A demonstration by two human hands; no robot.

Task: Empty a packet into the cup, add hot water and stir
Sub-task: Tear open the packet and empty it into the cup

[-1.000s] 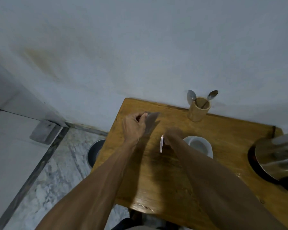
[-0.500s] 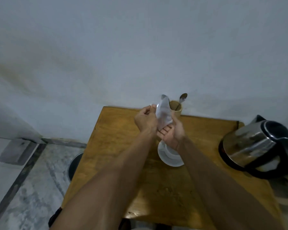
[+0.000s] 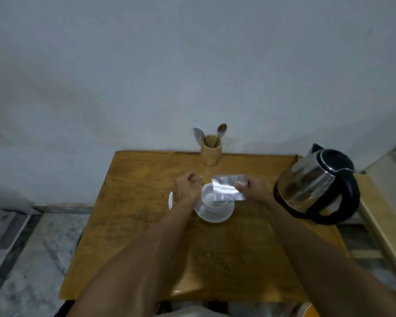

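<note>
A white cup (image 3: 208, 199) stands on a white saucer (image 3: 215, 216) in the middle of the wooden table (image 3: 133, 225). My right hand (image 3: 253, 187) pinches a silver packet (image 3: 226, 187) by its right end and holds it sideways just above the cup, its left end over the cup's mouth. My left hand (image 3: 188, 186) is a closed fist just left of the cup. A thin white torn strip (image 3: 170, 200) sticks out beside its heel. The packet hides part of the cup's inside.
A steel kettle (image 3: 316, 186) with a black lid and handle stands at the table's right side. A wooden holder (image 3: 211, 153) with two spoons (image 3: 221, 130) sits at the back edge against the wall. Marble floor lies to the left.
Both hands held the packet upright above the cup. They have now come apart: the right hand keeps the packet, lowered and turned sideways over the cup, while the left has drawn away left.
</note>
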